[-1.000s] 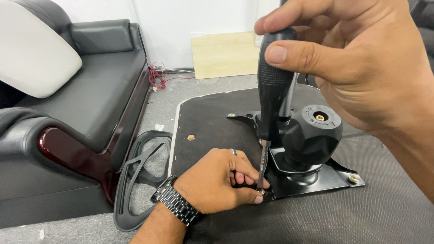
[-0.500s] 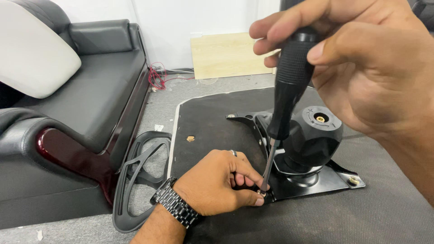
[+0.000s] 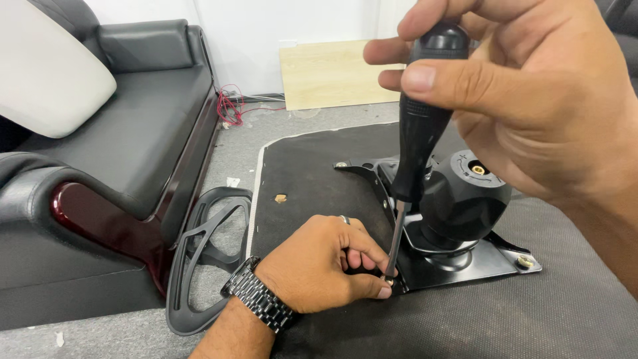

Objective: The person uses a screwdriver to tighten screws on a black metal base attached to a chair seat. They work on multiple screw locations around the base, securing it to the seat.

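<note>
While your right hand grips the black handle of the screwdriver with fingers and thumb wrapped closed around it, your left hand rests on the dark fabric underside of the seat pad, fingers curled narrow and pinched at the screw at the near-left corner of the black metal mechanism plate. The shaft runs down at a slight tilt, and its tip meets the screw just beside your left thumb and forefinger. The step in hand appears to be driving this corner screw, with the left hand steadying screw and tip. The plate lies flat on the pad, carrying the black round knob housing; a further bolt sits at its right corner and another screw at the far left arm. For the next move, judge that you need the shaft brought nearer upright, steady downward pressure, and the left fingertips kept off the blade. A black leather sofa stands well apart on the left, a black plastic frame beside it on the floor
</note>
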